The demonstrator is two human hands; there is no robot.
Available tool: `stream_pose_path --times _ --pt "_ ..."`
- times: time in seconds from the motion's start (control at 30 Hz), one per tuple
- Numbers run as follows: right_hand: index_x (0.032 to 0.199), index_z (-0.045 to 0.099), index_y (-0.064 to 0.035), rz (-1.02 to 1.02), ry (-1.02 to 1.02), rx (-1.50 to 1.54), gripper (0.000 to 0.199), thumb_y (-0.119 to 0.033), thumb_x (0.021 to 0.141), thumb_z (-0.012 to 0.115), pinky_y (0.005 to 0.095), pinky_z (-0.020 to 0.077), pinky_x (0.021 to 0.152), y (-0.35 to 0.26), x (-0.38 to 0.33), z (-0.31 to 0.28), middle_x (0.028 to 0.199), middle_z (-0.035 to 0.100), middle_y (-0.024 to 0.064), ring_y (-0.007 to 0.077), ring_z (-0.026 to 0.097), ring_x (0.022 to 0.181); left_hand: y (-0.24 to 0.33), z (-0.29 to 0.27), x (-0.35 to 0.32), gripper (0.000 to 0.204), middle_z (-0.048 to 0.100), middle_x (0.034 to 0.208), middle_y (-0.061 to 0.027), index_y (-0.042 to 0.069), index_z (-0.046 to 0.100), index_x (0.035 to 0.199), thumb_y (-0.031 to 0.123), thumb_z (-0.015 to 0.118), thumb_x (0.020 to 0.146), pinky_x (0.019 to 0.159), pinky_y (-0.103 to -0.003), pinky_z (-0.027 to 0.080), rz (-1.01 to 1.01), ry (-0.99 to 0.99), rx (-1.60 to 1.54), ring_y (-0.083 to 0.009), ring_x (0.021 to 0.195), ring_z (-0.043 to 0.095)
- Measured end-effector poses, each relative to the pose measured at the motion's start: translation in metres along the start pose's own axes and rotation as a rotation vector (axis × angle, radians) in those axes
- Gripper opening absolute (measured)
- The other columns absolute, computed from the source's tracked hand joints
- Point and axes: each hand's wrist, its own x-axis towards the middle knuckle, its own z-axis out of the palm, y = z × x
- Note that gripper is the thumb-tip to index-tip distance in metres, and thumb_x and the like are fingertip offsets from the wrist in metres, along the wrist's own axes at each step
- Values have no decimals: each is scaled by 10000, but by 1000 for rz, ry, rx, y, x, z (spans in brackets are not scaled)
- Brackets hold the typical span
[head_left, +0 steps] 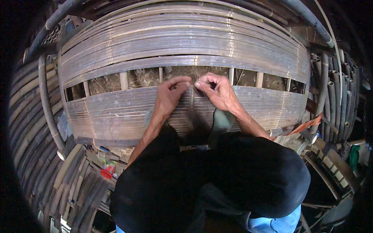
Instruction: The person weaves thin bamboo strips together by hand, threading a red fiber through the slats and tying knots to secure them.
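Note:
A wide panel of thin bamboo slats [128, 110] spreads before me, split by a gap that runs from left to right. The far group of slats [171, 42] lies beyond that gap. At its middle my left hand [169, 91] is closed, thumb and fingers brought together at the tips. My right hand [218, 90] pinches close beside it, thumb against forefinger. Fine strands show near the fingertips, but what each pinch holds is too small to make out. Pale binding lines [232, 39] cross the slats in several places.
Crosspieces [124, 80] bridge the gap above a littered floor. Bamboo poles [33, 116] are stacked at the left, with more poles [335, 105] standing at the right. A red plastic thing [107, 172] lies lower left. An orange strip [307, 125] hangs by the panel's right corner.

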Motion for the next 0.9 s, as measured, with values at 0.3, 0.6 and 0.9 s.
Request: stream_pose_path --times 0.3,0.6,0.9 --pt "938 699 2 -56 -111 -167 230 -228 928 694 348 450 649 -16 -1 -1 785 624 105 185 562 695 2 7 -1 237 740 965 -92 -17 752 1037 152 757 872 810 -256 508 -48 8 -134 -122 865 650" --pt "980 714 2 -47 -175 -228 218 -206 927 676 392 510 743 -17 -3 -4 890 689 159 272 674 820 1 8 -1 245 741 968 -98 -16 753 1038 167 756 875 800 -259 515 -121 -14 -125 -121 851 653" --pt "991 719 -12 -100 -258 -259 205 -201 919 687 376 520 798 -11 2 1 930 711 137 251 678 890 -13 -46 -14 248 719 1025 -122 13 696 1039 235 680 930 699 -265 522 -216 -115 -288 -174 957 666"
